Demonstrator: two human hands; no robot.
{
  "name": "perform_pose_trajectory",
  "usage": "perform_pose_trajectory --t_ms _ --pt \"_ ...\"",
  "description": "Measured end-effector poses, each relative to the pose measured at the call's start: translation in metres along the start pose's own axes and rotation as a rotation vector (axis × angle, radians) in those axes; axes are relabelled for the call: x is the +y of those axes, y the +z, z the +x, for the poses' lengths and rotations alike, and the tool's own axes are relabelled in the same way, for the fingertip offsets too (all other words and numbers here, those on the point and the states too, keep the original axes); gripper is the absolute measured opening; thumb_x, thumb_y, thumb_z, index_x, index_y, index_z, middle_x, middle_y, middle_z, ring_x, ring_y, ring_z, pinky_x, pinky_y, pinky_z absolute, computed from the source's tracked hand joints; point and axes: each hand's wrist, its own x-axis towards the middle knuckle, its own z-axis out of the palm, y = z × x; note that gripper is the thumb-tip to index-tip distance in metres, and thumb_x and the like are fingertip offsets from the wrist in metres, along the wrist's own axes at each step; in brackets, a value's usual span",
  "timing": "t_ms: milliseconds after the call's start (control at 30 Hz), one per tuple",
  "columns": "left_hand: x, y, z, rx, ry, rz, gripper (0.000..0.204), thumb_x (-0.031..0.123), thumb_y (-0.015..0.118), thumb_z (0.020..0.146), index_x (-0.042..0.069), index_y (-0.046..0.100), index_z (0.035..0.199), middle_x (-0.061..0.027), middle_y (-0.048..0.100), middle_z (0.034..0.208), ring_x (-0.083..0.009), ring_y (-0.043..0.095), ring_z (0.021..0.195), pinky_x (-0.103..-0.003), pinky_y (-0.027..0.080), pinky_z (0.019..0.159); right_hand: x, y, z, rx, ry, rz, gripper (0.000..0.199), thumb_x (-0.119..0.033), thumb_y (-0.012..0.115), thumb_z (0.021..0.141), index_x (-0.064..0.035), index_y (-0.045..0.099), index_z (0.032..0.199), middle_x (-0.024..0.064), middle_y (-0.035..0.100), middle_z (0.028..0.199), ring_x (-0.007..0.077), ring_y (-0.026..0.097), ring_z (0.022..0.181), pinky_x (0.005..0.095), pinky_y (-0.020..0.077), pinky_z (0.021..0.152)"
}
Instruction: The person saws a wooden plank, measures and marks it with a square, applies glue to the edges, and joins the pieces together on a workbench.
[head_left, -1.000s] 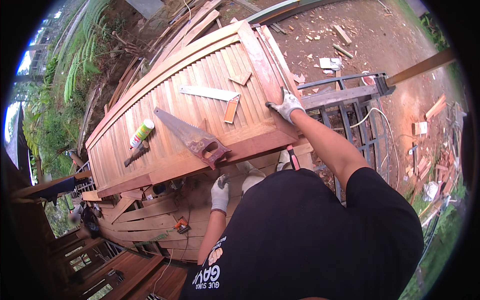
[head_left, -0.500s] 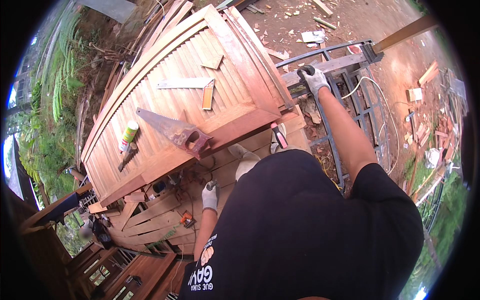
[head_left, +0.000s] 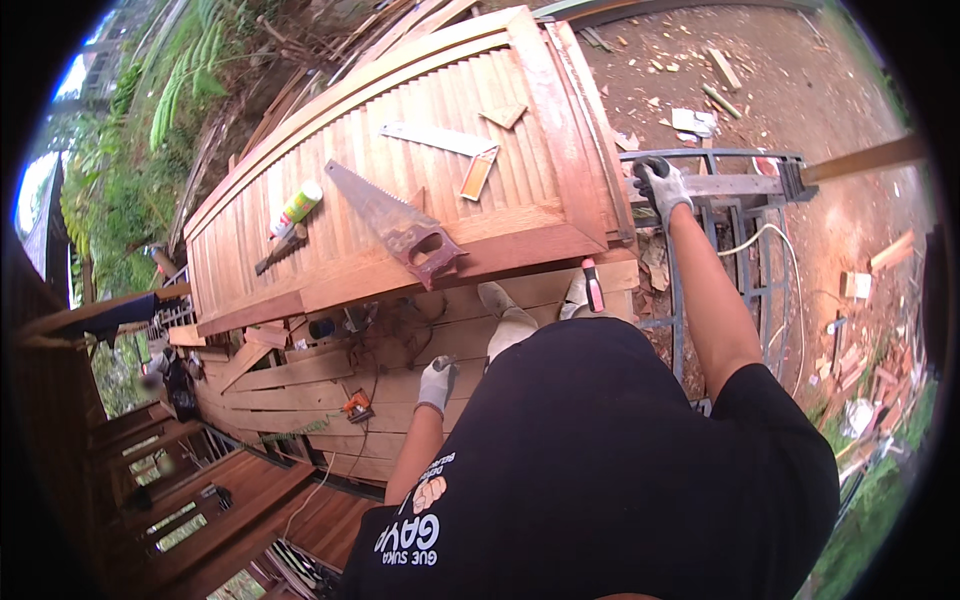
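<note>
My left hand (head_left: 437,384), in a pale glove with dark patches, hangs over the plank floor with its fingers curled closed. Whatever it may hold is hidden. Out to the right, my right hand (head_left: 664,190) wears a similar glove, its dark-palmed fingers bent inward beside the panel's end; I cannot make out anything in them. Between and beyond the hands lies a large slatted wooden panel (head_left: 440,262). On it rest a handsaw (head_left: 390,222), a try square (head_left: 440,139), a small wooden triangle (head_left: 503,116), a green-and-white bottle (head_left: 297,208) and a dark-bladed tool (head_left: 281,248).
A pink-and-black handled tool (head_left: 593,287) stands at the panel's near edge. An orange power tool (head_left: 357,405) with a cord lies on the plank floor (head_left: 300,385). Right of the panel is a grey metal frame (head_left: 677,300); wood scraps (head_left: 893,250) litter the dirt.
The view has shifted, so the panel and its tools sit further right. My right hand stays near the panel's right end, and my left hand remains low with curled fingers.
</note>
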Motion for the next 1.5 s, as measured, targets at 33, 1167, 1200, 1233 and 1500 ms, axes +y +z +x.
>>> perform_pose_trajectory --t_ms 33,1167,1200,1233,1500 --pt "-0.013 -0.006 0.014 0.034 0.064 0.111 0.011 0.01 0.067 0.095 0.004 0.07 0.105 -0.0047 0.071 0.09 -0.0138 0.067 0.079 -0.028 0.054 0.07 0.004 0.003 -0.005 -0.018 0.012 0.064 0.02 -0.018 0.066 0.098 -0.0053 0.073 0.112 0.0042 0.074 0.096 0.013 0.07 0.074 0.028 0.0565 0.065" --pt "0.189 0.09 -0.07 -0.163 0.845 0.574 0.037 0.011 0.066 0.087 0.005 0.067 0.124 -0.0152 0.07 0.115 -0.0311 0.067 0.108 -0.038 0.052 0.099 -0.116 0.081 -0.07 -0.414 0.134 -0.172 0.03 -0.037 0.079 0.088 -0.0097 0.068 0.089 -0.0015 0.057 0.068 0.009 0.049 0.059 0.0254 0.0396 0.055" --pt "0.206 0.105 -0.071 -0.19 0.912 0.644 0.037 0.012 0.067 0.086 0.006 0.067 0.123 -0.015 0.07 0.115 -0.0319 0.066 0.109 -0.039 0.051 0.099 -0.092 0.052 -0.094 -0.339 0.162 -0.046 0.035 -0.04 0.081 0.086 -0.0083 0.069 0.094 -0.0002 0.06 0.073 0.0093 0.052 0.062 0.0261 0.0409 0.056" --pt "0.212 0.118 -0.067 -0.196 1.01 0.681 0.039 0.015 0.069 0.085 0.007 0.067 0.124 -0.0146 0.068 0.117 -0.0323 0.065 0.111 -0.04 0.05 0.101 -0.064 0.033 -0.112 -0.289 0.189 0.071 0.042 -0.044 0.083 0.084 -0.0069 0.069 0.098 0.001 0.064 0.078 0.0096 0.054 0.065 0.0268 0.0423 0.057" --pt "0.235 0.212 -0.047 -0.302 1.441 1.033 0.076 0.038 0.078 0.075 0.012 0.051 0.141 -0.0159 0.047 0.145 -0.0372 0.038 0.143 -0.056 0.027 0.119 0.039 0.008 -0.179 -0.239 0.266 0.11 0.024 -0.029 0.078 0.092 -0.0063 0.074 0.096 -0.0019 0.066 0.076 0.0065 0.055 0.065 0.0269 0.0446 0.059"
